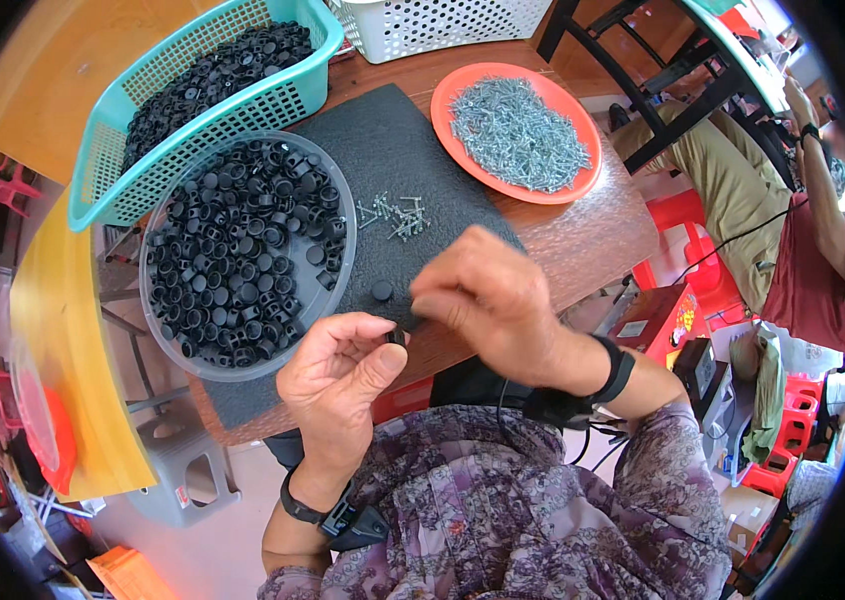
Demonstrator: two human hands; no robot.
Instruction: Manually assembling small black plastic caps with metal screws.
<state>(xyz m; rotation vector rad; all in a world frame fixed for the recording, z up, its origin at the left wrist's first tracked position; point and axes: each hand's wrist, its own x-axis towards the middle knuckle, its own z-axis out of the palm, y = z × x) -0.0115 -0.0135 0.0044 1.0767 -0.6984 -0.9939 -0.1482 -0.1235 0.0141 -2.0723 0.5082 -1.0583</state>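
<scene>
In the head view we look down on a brown wooden table, and we take the dark mat on it as our landmark. Off the mat's far left corner sits a teal basket, heaped with small black parts. Past the mat's far edge we see a white basket. A clear round tub covers part of the mat's left side and is filled with black caps; just beside the mat's right edge, an orange plate carries a pile of silvery screws.

Our left hand is over the mat's near edge, thumb and forefinger pinching a single black cap. Our right hand is above the mat's near right part, fingers curled and thumb drawn in toward the forefinger; we cannot tell whether anything is caught between them. On the mat, nearer than a small scatter of loose screws, lies one lone cap.

We judge the step in hand to be close fingertip work on the pinched cap. The next move, we think, calls for a steady left pinch and small, exact right-hand fingertip movements.
</scene>
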